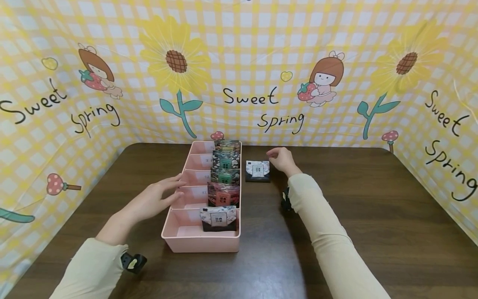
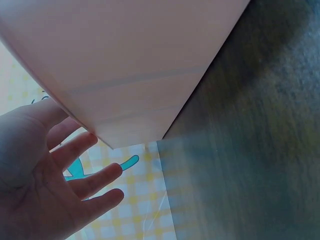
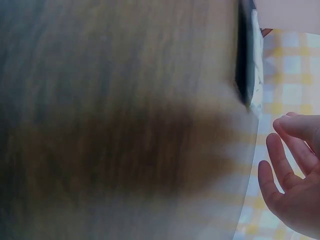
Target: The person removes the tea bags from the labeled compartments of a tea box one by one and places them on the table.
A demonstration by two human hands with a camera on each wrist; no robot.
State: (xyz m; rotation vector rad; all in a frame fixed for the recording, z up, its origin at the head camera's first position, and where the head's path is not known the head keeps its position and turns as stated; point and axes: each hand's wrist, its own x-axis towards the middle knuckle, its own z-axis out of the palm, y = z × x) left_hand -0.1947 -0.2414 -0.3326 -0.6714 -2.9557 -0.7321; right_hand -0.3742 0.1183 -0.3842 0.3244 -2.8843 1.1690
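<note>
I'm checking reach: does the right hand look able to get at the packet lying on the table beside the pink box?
Most likely yes: the right hand is close beside the packet, seems empty, and nothing visible stands between them. The pink box is on the packet's other side.

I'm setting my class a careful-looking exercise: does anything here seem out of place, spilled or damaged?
A black-and-white packet lies loose on the table beside the pink box, near the right hand. The other visible packets sit inside the box, so it looks out of place. No spill or damage shows.
</note>
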